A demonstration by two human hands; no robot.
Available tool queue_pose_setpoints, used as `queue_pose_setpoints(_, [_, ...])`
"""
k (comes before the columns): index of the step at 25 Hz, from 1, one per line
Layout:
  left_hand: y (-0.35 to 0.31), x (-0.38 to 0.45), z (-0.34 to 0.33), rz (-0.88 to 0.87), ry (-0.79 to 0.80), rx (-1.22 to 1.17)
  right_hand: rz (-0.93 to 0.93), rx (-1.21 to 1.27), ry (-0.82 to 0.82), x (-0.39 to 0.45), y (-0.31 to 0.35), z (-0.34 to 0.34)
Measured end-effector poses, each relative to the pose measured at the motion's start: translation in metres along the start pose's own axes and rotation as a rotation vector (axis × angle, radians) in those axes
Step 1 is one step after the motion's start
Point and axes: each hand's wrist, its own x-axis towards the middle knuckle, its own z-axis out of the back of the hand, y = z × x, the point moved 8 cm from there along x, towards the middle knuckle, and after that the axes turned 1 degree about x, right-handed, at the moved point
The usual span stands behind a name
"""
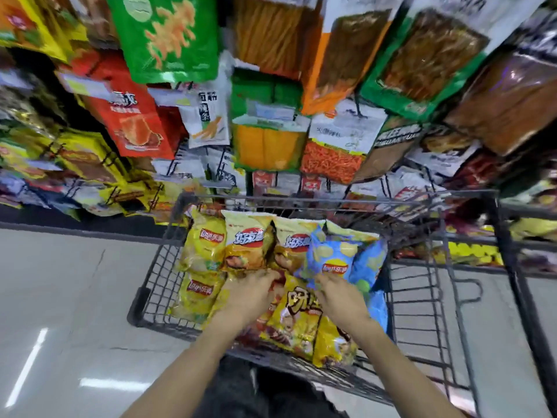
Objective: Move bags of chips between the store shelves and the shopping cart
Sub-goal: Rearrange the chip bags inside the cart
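Both hands reach into the cart (156,285). Left hand (250,294), 9 o'clock, fingers curled onto a gold bag (247,251). Right hand (340,297), 3 o'clock, pinches the blue bag (331,254).

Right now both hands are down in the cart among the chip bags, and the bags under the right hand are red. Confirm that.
Not quite. In the head view both hands, left hand and right hand, are in the cart, but the chip bags at the right hand are light blue, not red.
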Motion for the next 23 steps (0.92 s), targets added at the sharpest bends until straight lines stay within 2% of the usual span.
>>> queue_pose_setpoints(4, [-0.009, 0.025, -0.012, -0.150, 0.076, 0.025, -0.192, 0.069, -0.007, -0.012, -0.023, -0.007])
queue_pose_setpoints(11, [-0.011, 0.061, -0.059, -0.257, 0.248, 0.071, -0.466, 0.296, -0.042, -0.022, -0.066, -0.027])
queue_pose_setpoints(17, [-0.009, 0.085, -0.095, -0.277, 0.327, 0.079, -0.523, 0.389, -0.014, 0.000, -0.084, -0.047])
queue_pose_setpoints(20, [-0.011, 0.094, -0.110, -0.230, 0.329, 0.084, -0.527, 0.500, 0.022, 0.015, -0.092, -0.055])
queue_pose_setpoints(23, [-0.024, 0.110, -0.125, -0.144, 0.382, -0.029, -0.533, 0.599, 0.024, 0.032, -0.104, -0.058])
